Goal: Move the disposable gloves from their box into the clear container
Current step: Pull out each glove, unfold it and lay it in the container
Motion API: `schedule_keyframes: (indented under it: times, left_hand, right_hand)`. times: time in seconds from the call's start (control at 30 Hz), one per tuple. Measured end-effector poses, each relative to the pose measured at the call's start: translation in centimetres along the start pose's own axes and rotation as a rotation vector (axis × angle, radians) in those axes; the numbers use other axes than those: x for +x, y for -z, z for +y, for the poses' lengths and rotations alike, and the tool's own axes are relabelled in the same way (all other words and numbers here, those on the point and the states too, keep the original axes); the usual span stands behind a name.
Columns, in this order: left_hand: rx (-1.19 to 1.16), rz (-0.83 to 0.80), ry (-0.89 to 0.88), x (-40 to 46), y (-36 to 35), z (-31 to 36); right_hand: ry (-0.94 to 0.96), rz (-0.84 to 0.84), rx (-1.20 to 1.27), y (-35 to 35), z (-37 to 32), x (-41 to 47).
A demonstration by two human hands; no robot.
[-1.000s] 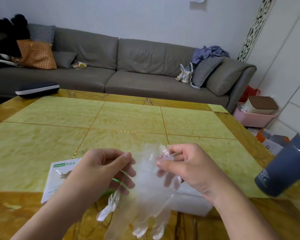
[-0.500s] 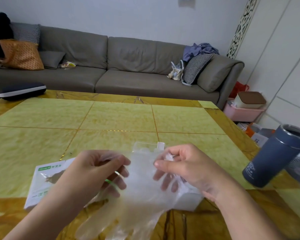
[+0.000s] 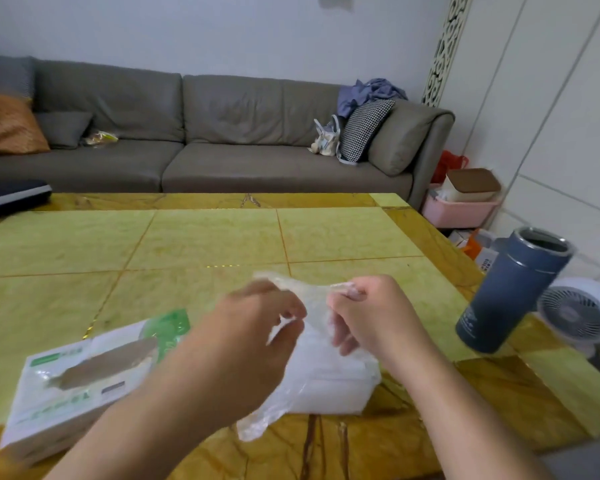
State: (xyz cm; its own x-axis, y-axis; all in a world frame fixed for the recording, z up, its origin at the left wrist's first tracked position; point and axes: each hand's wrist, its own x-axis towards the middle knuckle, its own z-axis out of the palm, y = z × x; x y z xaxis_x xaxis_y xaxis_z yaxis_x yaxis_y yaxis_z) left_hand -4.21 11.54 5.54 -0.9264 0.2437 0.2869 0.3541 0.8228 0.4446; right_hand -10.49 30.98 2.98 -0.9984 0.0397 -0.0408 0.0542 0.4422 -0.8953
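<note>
A thin clear disposable glove point(image 3: 309, 296) is stretched between my two hands above the table. My left hand point(image 3: 257, 327) pinches its left part and my right hand point(image 3: 364, 313) pinches its cuff at the right. The glove's fingers hang down to the table point(image 3: 253, 427) below my left hand. Under my hands sits the clear container point(image 3: 329, 379), whitish with gloves in it. The white and green glove box point(image 3: 84, 379) lies flat on the table to the left of my left forearm.
A dark blue tumbler point(image 3: 510, 292) stands near the yellow-tiled table's point(image 3: 205, 244) right edge. A small white fan point(image 3: 575, 317) sits on the floor beyond it. A grey sofa point(image 3: 222, 140) runs along the back, and a pink bin point(image 3: 458, 206) stands at the right.
My hands moved closer together and bunched the glove, which was spread wide before. The view swung left, so the tumbler and box appear shifted right.
</note>
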Motion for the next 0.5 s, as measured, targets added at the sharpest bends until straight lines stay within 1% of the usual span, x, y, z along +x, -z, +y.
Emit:
schedule_keyframes:
  times: [0.07, 0.13, 0.2, 0.3, 0.5]
  left_hand:
    - [0.132, -0.204, 0.103, 1.2, -2.4, -0.6]
    - [0.223, -0.324, 0.168, 1.6, -3.8, -1.2]
    - [0.226, -0.364, 0.209, 1.8, -4.1, -2.0]
    - [0.191, -0.451, 0.256, 2.2, -3.8, -2.5]
    - [0.200, -0.646, 0.259, 3.8, -3.0, -2.8]
  right_hand:
    - [0.042, 0.052, -0.154, -0.3, 0.7, 0.2]
    - [0.100, 0.109, -0.350, -0.2, 1.3, 0.4]
    - [0.134, 0.141, -0.459, 0.0, 1.6, 0.6]
    - [0.118, 0.155, -0.569, 0.1, 2.0, 0.8]
    - [0.110, 0.145, -0.783, 0.1, 1.3, 0.4]
